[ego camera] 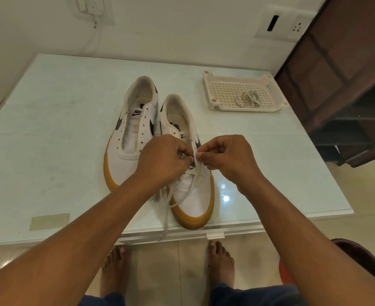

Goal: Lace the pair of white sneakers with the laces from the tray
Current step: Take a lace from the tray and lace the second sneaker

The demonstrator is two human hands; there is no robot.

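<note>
Lace point(167, 206) is pinched by left hand point(163, 160) and right hand point(228, 157) above the nearer sneaker point(196, 195). This close grip likely steers threading.

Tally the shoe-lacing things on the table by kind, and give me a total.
Sneakers: 2, the far sneaker and the near sneaker.
Laces: 2, the lace pinched by the left hand and right hand, plus the lace bundle in the tray.
Trays: 1.
Total: 5.

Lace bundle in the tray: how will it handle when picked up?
Likely floppy: the other lace hangs limp over the table edge. Loosely coiled, so the bundle may unravel. Probably light, being thin.
</note>
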